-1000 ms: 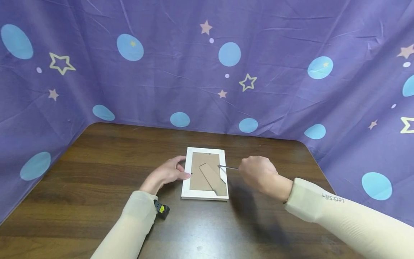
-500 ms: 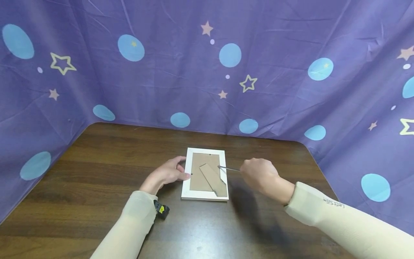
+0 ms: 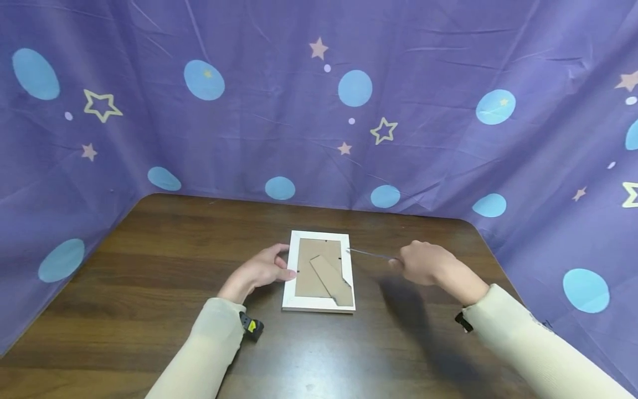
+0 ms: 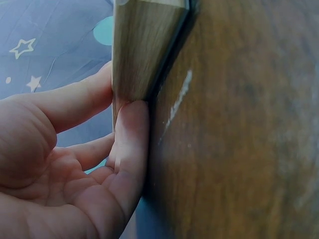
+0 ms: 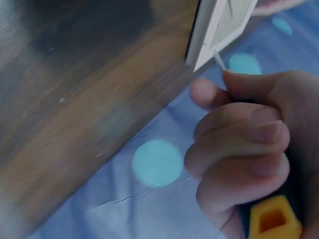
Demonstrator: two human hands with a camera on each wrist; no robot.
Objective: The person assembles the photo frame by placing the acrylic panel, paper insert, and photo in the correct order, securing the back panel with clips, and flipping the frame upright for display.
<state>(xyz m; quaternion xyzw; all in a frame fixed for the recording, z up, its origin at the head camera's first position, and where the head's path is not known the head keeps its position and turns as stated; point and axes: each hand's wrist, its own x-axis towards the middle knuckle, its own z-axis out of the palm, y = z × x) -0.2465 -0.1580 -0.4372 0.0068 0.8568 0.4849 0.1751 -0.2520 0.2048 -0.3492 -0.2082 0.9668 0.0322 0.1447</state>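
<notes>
A white picture frame (image 3: 320,306) lies back side up on the table, with a brown backing board (image 3: 309,282) and a slanted stand leg (image 3: 331,280). My left hand (image 3: 259,271) pinches its left edge, thumb on top. In the left wrist view, the left fingers (image 4: 132,144) lie along the frame's wooden side (image 4: 144,45). My right hand (image 3: 423,265) grips a screwdriver (image 5: 274,221) with a black and yellow handle. Its thin metal shaft (image 3: 371,254) points left, with the tip over the frame's right border; contact cannot be told.
A brown wooden table (image 3: 174,266) extends around the frame. Behind it and at both sides hangs a purple cloth (image 3: 279,133) with stars and blue dots. Small dark tabs (image 3: 340,258) show along the backing board's edges.
My right hand has moved right with the screwdriver, drawing its tip from the backing board's right edge onto the white border. The left hand keeps its hold on the frame.
</notes>
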